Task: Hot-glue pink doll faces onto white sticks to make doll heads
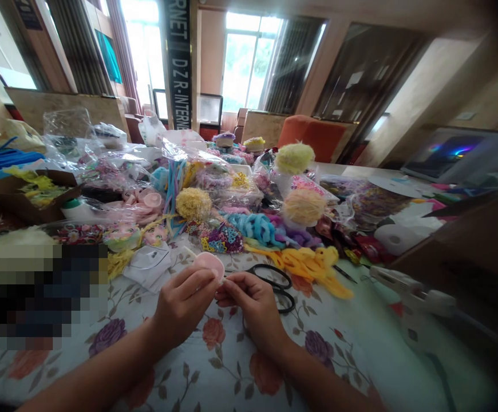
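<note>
My left hand has its fingers closed around a smooth pink rounded piece, held just above the flowered tablecloth. A thin pale stick-like bit pokes out at the piece's upper left. Close beside it, my right hand is pinched at the piece's lower right edge. Whatever lies between those fingertips is too small to make out. Black-handled scissors lie just behind my right hand, their blades partly hidden. A folded white cloth piece with a dark curved line rests to the left of my left hand.
A white glue gun stands at the right. Orange-yellow wool, blue wool and fluffy yellow balls crowd the table behind my hands. A cardboard box sits at the left, and a white roll lies at the right.
</note>
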`<control>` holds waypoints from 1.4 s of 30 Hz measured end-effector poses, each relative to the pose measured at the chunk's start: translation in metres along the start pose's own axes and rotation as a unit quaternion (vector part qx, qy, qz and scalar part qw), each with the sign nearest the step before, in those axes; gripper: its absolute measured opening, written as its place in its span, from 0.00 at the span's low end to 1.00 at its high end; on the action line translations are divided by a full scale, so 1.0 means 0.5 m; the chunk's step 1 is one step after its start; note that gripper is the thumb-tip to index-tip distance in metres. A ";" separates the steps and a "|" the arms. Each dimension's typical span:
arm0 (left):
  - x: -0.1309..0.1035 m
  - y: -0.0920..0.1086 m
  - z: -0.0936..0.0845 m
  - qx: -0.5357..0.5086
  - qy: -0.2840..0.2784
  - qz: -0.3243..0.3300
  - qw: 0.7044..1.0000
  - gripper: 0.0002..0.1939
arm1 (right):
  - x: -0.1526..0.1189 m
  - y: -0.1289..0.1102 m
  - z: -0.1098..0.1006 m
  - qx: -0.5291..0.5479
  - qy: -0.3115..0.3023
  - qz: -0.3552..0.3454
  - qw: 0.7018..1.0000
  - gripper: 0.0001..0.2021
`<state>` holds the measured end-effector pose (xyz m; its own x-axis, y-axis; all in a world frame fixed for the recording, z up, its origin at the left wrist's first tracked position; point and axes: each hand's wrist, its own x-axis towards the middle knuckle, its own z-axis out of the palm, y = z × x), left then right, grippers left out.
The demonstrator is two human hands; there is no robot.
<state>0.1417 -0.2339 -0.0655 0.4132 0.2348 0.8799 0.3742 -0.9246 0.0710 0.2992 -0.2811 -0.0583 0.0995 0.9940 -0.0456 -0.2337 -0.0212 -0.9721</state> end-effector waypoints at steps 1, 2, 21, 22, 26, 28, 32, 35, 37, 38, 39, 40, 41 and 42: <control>0.000 0.001 0.000 -0.003 -0.001 0.004 1.000 0.12 | -0.001 0.001 0.000 -0.001 0.003 0.001 1.000 0.14; -0.001 0.002 0.001 -0.006 -0.001 0.008 1.000 0.13 | -0.001 0.001 -0.001 -0.001 0.005 0.000 1.000 0.14; -0.004 0.004 0.004 -0.041 0.009 0.003 0.999 0.10 | -0.001 -0.003 -0.003 0.001 -0.007 0.005 1.000 0.13; -0.002 0.003 0.005 -0.045 0.014 -0.015 0.999 0.09 | 0.000 -0.005 -0.001 0.010 -0.012 0.010 1.000 0.13; 0.002 -0.001 0.009 -0.030 0.042 -0.074 0.996 0.08 | 0.006 -0.011 0.002 0.055 -0.020 0.023 0.998 0.14; 0.002 -0.001 0.009 -0.020 0.040 -0.072 0.996 0.08 | 0.007 -0.009 0.002 0.071 -0.018 0.029 0.997 0.14; 0.001 0.001 0.007 -0.021 0.034 -0.060 0.997 0.09 | 0.007 -0.002 0.004 0.095 -0.024 0.040 0.994 0.15; 0.001 0.004 0.008 -0.030 0.034 -0.056 0.997 0.11 | 0.006 -0.001 0.004 0.099 -0.030 0.041 0.994 0.15; 0.000 0.005 0.009 -0.043 0.031 -0.053 0.997 0.11 | 0.005 -0.001 0.004 0.092 -0.028 0.037 0.995 0.15; 0.000 0.006 0.010 -0.048 0.030 -0.051 0.997 0.11 | 0.004 -0.002 0.004 0.087 -0.025 0.034 0.995 0.15; 0.000 0.006 0.010 -0.052 0.029 -0.050 0.997 0.11 | 0.004 -0.002 0.004 0.084 -0.024 0.033 0.996 0.15; 0.000 0.006 0.009 -0.053 0.030 -0.048 0.997 0.10 | 0.003 -0.002 0.003 0.082 -0.023 0.032 0.996 0.15; 0.001 0.006 0.009 -0.054 0.029 -0.047 0.997 0.10 | 0.003 -0.002 0.003 0.080 -0.023 0.032 0.996 0.15; 0.001 0.007 0.009 -0.054 0.030 -0.047 0.997 0.10 | 0.002 -0.002 0.003 0.079 -0.023 0.032 0.996 0.16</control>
<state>0.1467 -0.2355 -0.0667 0.3285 0.3071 0.8932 0.3165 -0.9268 0.2023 0.2979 -0.2797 -0.0572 0.0356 0.9952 -0.0916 -0.3884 -0.0707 -0.9188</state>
